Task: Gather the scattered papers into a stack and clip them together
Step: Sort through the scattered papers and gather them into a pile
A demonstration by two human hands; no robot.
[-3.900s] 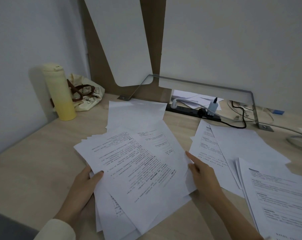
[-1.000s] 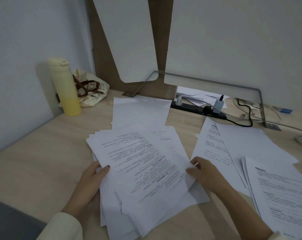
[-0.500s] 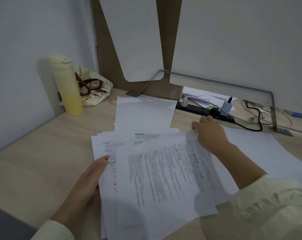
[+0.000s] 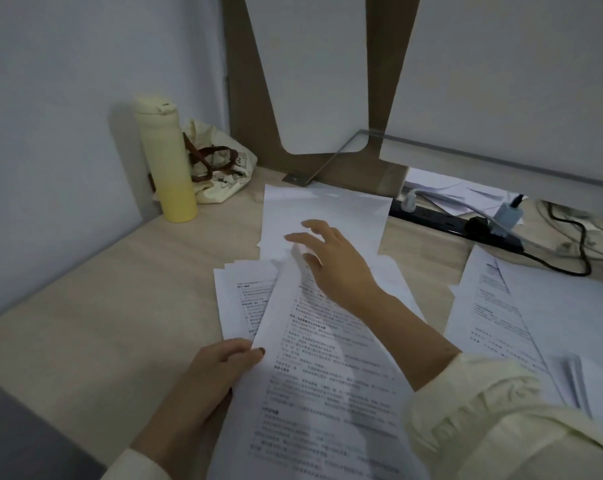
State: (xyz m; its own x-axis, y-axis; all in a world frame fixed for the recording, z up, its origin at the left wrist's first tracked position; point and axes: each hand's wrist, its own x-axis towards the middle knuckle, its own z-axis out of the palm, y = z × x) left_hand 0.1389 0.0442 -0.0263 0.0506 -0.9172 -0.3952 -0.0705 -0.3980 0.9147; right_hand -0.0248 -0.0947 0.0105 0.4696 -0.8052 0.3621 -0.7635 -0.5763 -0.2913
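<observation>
- Our right hand [image 4: 331,261], fingers spread and loose, reaches over the blank white sheet [image 4: 348,207] at the back; we would press flat and drag it home.
- Our left hand [image 4: 217,372] pinches the left edge of the fanned stack of printed white papers [image 4: 327,375], nearest us.
- Room lies leftward on the pale wooden tabletop [image 4: 102,323]; the black power strip [image 4: 431,218] crowds the sheet's right corner.
</observation>
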